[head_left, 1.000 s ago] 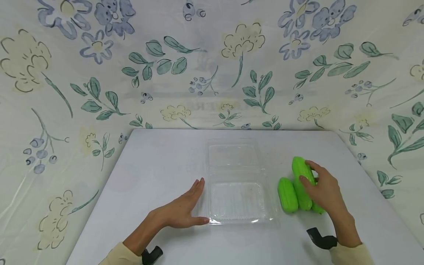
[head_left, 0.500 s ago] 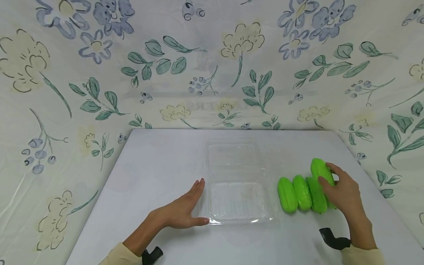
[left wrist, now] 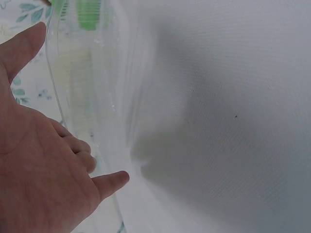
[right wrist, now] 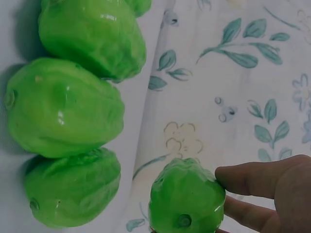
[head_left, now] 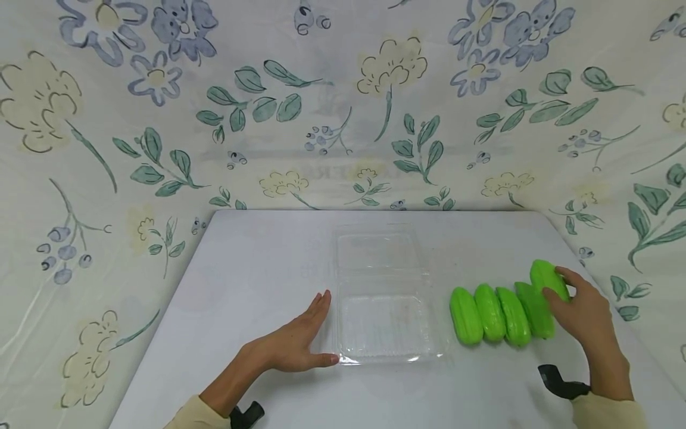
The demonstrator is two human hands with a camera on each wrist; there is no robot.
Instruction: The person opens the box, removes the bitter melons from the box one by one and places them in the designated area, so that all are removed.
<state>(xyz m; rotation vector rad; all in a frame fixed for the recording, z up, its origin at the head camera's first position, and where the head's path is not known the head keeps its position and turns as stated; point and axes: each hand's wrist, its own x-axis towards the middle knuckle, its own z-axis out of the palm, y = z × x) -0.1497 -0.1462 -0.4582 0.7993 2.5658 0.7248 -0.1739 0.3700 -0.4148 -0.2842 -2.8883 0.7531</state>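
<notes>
A clear plastic clamshell box [head_left: 383, 325] lies open on the white table, its lid [head_left: 377, 250] folded out towards the back. My left hand [head_left: 300, 339] stays flat and spread, its thumb and fingertips at the box's left edge; the left wrist view has that hand [left wrist: 48, 160] beside the clear wall. On the right, my right hand [head_left: 584, 310] grips a glossy green toy cucumber [head_left: 548, 279] between thumb and fingers. From the right wrist view, the held cucumber [right wrist: 186, 196] shows its stem end, close to the others. Several similar cucumbers [head_left: 490, 313] lie in a slanted row left of it.
The white table [head_left: 252, 250] ends at the back against a hanging floral cloth [head_left: 343, 119]. Black wrist mounts [head_left: 563, 382] sit below both hands. The table's right edge runs close beside the right hand.
My right hand has moved to the right over the row, carrying the toy cucumber. More of the cucumbers underneath now show. My left hand and the box have stayed put.
</notes>
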